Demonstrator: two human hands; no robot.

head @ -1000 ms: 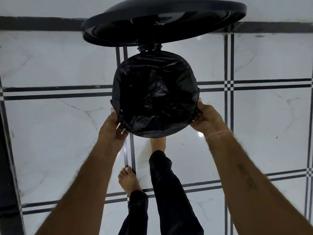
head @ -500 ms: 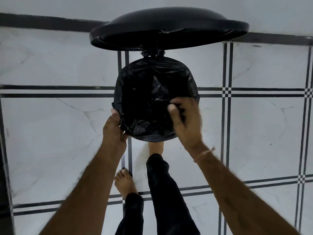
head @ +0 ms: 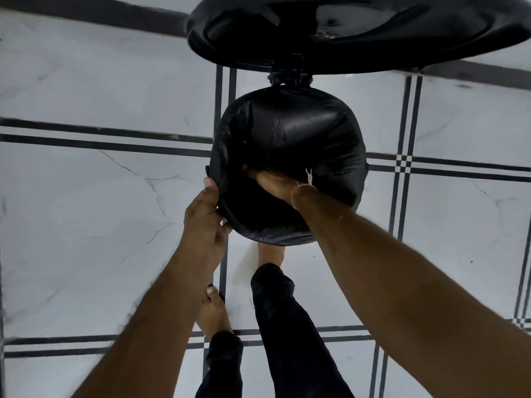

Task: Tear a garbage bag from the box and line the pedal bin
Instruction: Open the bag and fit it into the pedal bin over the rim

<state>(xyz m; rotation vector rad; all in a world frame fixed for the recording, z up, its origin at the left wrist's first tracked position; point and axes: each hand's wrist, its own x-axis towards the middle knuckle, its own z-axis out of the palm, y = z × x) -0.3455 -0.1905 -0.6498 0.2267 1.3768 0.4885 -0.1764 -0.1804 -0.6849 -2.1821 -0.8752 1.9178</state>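
My left hand (head: 204, 216) pinches garbage bag (head: 301, 133) edge; right hand (head: 273, 183) inside, fingers unseen; press down gently, edge held.

Indoors, and it looks like a home; glossy white marble-look floor (head: 86, 225) underfoot, the tiles edged in double black lines; a dark skirting band (head: 100, 10) runs along the wall's foot; the person stands with a bare foot (head: 212, 311) on the tiles; a small black pedal bin (head: 359, 38) sits by the wall, lid up.
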